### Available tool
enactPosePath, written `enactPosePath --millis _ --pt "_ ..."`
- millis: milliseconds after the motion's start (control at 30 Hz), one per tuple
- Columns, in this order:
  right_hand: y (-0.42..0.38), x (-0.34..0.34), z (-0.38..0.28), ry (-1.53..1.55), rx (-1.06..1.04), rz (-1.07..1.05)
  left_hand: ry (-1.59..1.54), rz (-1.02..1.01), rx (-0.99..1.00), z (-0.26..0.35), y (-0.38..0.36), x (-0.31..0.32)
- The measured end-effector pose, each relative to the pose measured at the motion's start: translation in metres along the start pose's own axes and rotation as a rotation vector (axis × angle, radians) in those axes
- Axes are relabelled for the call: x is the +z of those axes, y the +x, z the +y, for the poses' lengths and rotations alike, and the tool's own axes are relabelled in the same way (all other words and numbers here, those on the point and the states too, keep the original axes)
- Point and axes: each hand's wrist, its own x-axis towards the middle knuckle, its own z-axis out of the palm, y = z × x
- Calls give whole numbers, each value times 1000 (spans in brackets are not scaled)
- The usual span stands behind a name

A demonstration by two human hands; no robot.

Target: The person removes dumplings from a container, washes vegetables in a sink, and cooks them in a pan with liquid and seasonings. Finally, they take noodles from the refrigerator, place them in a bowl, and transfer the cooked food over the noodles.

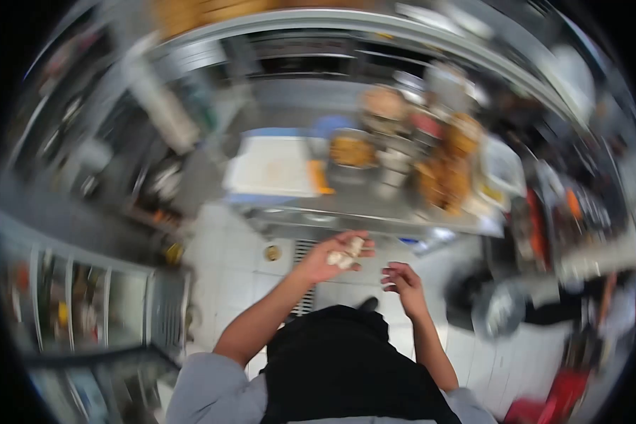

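Note:
My left hand (318, 264) is palm up in front of the counter and cups several whitish pieces (345, 256) that look like garlic cloves; blur hides their exact kind. To its right, my right hand (404, 279) hangs in the air with loosely bent fingers, slightly apart, and nothing visible in them. Both hands are over the floor, short of the steel counter (325, 208). On that counter, beyond my left hand, lies a white cutting board (272, 166) with an orange-handled item (320, 178) along its right edge.
A metal pot (352, 173) with yellow-brown food stands right of the board, near white containers (394, 166) and a pile of golden-brown food (445, 177). A clear plastic tub (503, 166) is farther right. A clear round container (499, 311) appears at lower right, and a glass-front fridge (85, 304) at left.

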Motion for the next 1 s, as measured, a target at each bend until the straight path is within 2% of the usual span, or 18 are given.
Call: enactPosePath --millis 67,100,167,267,400,467,533,567,600,633,667,700,733,800,833,867,933,1000 --pt "17 78 -12 -144 -173 -119 -161 166 139 7 -66 -36" --pt "22 121 -16 -154 -179 -232 -149 215 241 8 -98 -55" --pt "23 194 -18 -486 -405 -398 -237 275 459 5 -152 -85" --pt "22 302 -6 -709 -686 -714 -347 411 618 20 -230 -85" --pt "24 411 30 -741 -882 -842 -327 526 829 35 -312 -111" --pt "27 449 39 -683 -677 -921 -366 557 920 44 -344 -124" --pt "41 477 56 -647 -668 -986 -427 721 1052 56 -367 -137" --pt "53 492 76 -549 -573 -913 -425 840 1147 63 -373 -145" --pt "64 508 90 -451 -477 -836 -426 855 1171 76 -374 -154" --pt "75 526 95 -230 43 -885 -264 1059 1226 90 -372 -165" --pt "84 540 100 -232 55 -909 -97 1265 1265 102 -370 -175" --pt "96 560 102 56 437 -945 44 1405 1132 119 -368 -167" --pt "112 585 105 345 821 -951 375 1577 1000 134 -364 -177" --pt "134 626 114 474 799 -1133 1479 1910 988 167 -369 -195" --pt "143 645 119 523 834 -1060 1084 1820 829 196 -366 -160" --pt "155 665 124 567 861 -984 1088 1840 840 216 -380 -165" --pt "192 697 127 561 973 -1056 1507 2053 1058 244 -421 -169" --pt "215 714 125 543 1105 -1093 1038 2197 1011 270 -495 -154"
